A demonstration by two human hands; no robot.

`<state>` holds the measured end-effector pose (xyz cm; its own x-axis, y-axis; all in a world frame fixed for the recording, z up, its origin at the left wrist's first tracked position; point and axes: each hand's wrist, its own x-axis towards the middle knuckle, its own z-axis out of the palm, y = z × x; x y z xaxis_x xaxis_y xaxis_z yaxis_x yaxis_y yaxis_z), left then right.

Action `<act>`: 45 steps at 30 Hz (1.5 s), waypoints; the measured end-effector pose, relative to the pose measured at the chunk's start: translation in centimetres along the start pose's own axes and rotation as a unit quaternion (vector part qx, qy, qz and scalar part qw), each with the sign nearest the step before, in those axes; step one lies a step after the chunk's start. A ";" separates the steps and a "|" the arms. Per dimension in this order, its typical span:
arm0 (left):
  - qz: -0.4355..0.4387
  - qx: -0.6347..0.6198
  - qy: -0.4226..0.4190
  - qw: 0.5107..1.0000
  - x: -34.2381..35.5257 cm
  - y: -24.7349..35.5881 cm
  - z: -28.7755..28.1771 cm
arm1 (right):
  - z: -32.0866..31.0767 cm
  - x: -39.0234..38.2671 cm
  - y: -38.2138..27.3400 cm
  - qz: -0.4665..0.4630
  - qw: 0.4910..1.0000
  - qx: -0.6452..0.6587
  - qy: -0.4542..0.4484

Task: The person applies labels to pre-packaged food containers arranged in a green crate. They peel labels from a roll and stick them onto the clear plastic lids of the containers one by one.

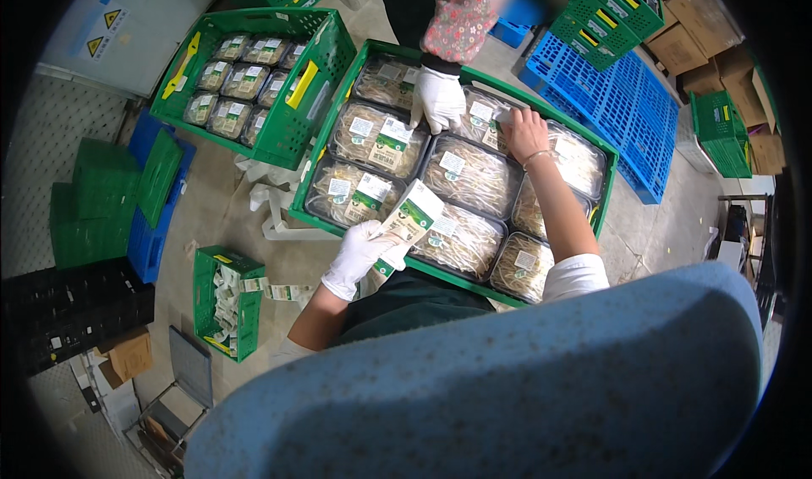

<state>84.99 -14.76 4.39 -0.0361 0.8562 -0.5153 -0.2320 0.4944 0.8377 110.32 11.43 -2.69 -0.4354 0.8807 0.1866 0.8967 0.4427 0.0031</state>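
A big green crate (334, 153) sits before the person, filled with clear trays of bean sprouts (469, 174) packed side by side; most already carry a green-and-white label, so the labelling looks well along, with the far-right trays (578, 159) seemingly the last to be dealt with. A second green crate (283, 128) of labelled trays stands to the left, touching its corner, and a blue pallet (626, 98) lies to the right, leaving only narrow floor strips between. A co-worker's gloved hand (437, 98) rests on the far trays. The gloved left hand (359, 255) pinches a stack of labels (410, 217) over the near edge. The bare right hand (526, 134), fingers together, presses a label on a far tray.
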 end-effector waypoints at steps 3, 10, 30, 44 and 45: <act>0.017 -0.097 -0.011 0.995 -1.0 0.3 0.5 | -2.4 -1.8 -2.3 0.074 0.995 -0.015 0.063; 0.090 0.032 -0.077 0.992 -1.1 -0.8 0.6 | -12.9 -11.2 -11.5 -0.117 0.821 0.536 -0.158; 0.010 -0.091 -0.027 0.995 -3.1 -2.7 0.6 | -4.4 -8.6 -6.6 -0.037 0.992 0.028 0.118; 0.084 0.095 -0.020 0.992 -3.8 -0.7 4.3 | -12.2 -15.0 -11.6 -0.124 0.899 0.418 0.029; 0.065 0.099 -0.030 0.993 -4.1 -1.1 3.7 | -11.8 -13.6 -10.2 -0.042 0.893 0.448 0.002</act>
<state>88.95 -18.26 6.25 0.0056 0.9189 -0.3944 -0.0342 0.3943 0.9183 108.07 -7.02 6.33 -0.4969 0.8378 0.2264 0.4363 0.4667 -0.7693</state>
